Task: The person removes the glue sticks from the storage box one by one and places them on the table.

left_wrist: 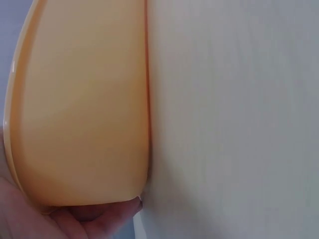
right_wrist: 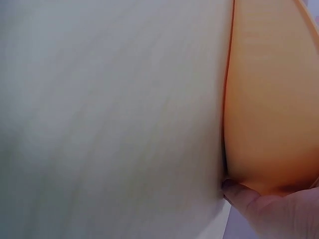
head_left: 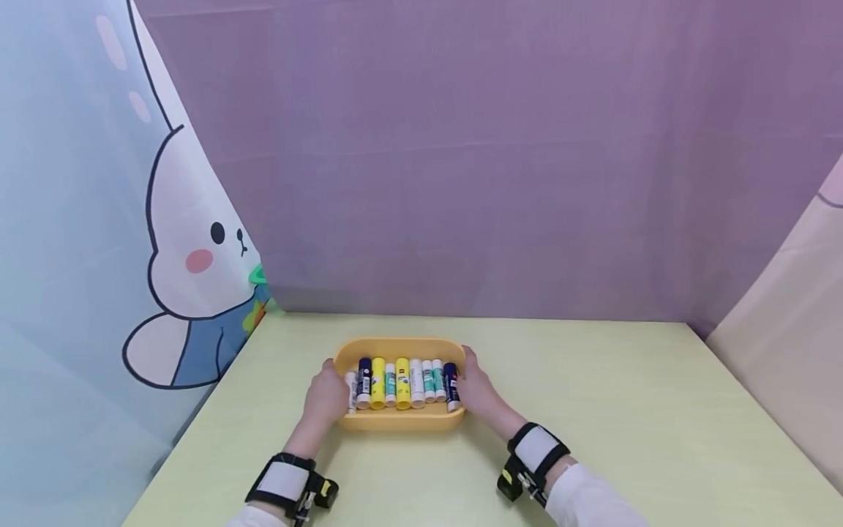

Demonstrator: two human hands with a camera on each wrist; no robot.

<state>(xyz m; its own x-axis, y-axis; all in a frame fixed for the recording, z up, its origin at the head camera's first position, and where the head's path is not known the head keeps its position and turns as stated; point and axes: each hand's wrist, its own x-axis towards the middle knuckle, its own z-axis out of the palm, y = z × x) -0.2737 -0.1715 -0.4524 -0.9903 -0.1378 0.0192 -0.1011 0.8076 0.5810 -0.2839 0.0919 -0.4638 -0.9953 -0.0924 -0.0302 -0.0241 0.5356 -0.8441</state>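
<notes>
A yellow-orange plastic tray (head_left: 403, 423) sits at the middle of the table in the head view. Several glue sticks lie side by side in it: yellow ones (head_left: 403, 388), dark blue ones (head_left: 364, 382), and white and green ones (head_left: 429, 382). My left hand (head_left: 327, 394) grips the tray's left end, and my right hand (head_left: 478, 386) holds the opposite end. In the left wrist view, fingertips reach under the end of the tray wall (left_wrist: 84, 109). The right wrist view has fingers at the lower edge of the tray (right_wrist: 274, 89), close over the table.
The pale green table (head_left: 632, 417) extends around the tray on all sides. Behind it hangs a purple curtain (head_left: 461, 161), with a blue cartoon-print cloth (head_left: 72, 219) at the left and a pale cloth (head_left: 790, 329) at the right.
</notes>
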